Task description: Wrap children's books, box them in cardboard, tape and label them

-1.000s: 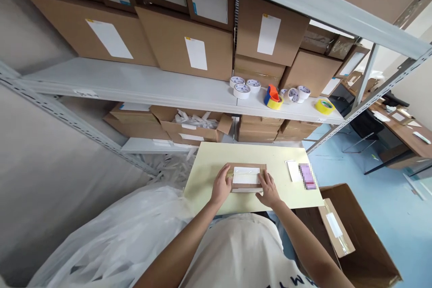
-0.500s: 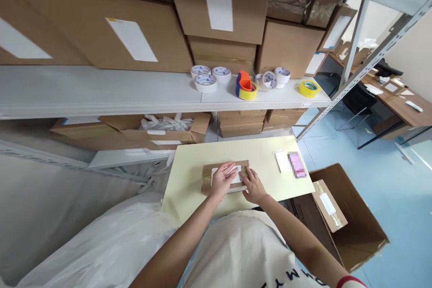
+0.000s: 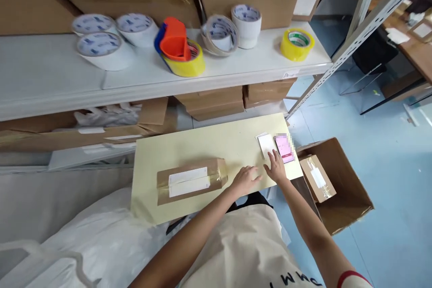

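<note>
A taped cardboard box (image 3: 162, 187) lies on the pale yellow table (image 3: 189, 150), a white label (image 3: 189, 182) on its top. To the right of the box, my left hand (image 3: 245, 178) hovers over the table with fingers apart, holding nothing. My right hand (image 3: 276, 166) reaches to the lower edge of a small stack of white papers (image 3: 266, 144); its fingers are extended, and I cannot tell whether they touch the sheets. Beside the papers is a phone with a pink screen (image 3: 284, 147), partly pixelated.
Above the table, a shelf (image 3: 141, 78) bears white tape rolls (image 3: 99, 47), a red-and-blue tape dispenser (image 3: 175, 45) and a yellow tape roll (image 3: 297, 45). An open carton (image 3: 351, 189) holding a smaller labelled box (image 3: 317, 177) stands right of the table. White plastic sheeting (image 3: 111, 238) lies at lower left.
Both hands have left the labelled box and moved right, the right one to the white papers. The view has shifted closer to the shelf and table.
</note>
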Demonstrator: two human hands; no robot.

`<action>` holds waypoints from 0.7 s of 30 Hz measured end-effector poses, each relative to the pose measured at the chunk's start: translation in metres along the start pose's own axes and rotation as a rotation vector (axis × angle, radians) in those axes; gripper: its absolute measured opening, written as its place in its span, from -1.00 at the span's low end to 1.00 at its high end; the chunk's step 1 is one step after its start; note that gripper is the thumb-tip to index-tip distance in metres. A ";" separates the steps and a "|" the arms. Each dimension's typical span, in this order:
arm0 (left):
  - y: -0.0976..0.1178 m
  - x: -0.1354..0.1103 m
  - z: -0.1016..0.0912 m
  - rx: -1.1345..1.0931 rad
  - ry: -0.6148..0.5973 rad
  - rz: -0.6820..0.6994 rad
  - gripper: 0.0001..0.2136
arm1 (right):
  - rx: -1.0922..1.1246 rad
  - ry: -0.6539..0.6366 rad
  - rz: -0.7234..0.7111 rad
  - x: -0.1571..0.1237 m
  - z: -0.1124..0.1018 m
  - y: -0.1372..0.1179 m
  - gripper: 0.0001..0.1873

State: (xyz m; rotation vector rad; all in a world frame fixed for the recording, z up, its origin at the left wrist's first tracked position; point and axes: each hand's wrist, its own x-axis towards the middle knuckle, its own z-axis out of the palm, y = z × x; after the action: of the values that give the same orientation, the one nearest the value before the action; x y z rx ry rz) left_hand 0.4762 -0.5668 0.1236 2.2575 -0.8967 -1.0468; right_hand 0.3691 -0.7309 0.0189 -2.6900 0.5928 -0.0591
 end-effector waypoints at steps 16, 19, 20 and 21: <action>-0.015 0.097 0.066 -0.070 0.243 -0.010 -0.72 | 0.006 -0.301 -0.252 0.035 -0.007 0.039 -0.65; -0.013 0.097 0.061 -0.021 0.272 0.062 -0.81 | 0.031 -0.290 -0.294 0.040 -0.009 0.041 -0.65; -0.012 0.096 0.057 0.005 0.267 0.083 -0.81 | 0.030 -0.278 -0.311 0.041 -0.009 0.041 -0.65; -0.010 0.094 0.053 0.032 0.256 0.109 -0.82 | 0.027 -0.265 -0.324 0.042 -0.010 0.041 -0.64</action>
State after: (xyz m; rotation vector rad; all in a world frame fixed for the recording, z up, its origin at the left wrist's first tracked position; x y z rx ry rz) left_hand 0.4832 -0.6379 0.0413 2.2761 -0.9190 -0.6808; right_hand 0.3893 -0.7861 0.0113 -2.6789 0.0747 0.1978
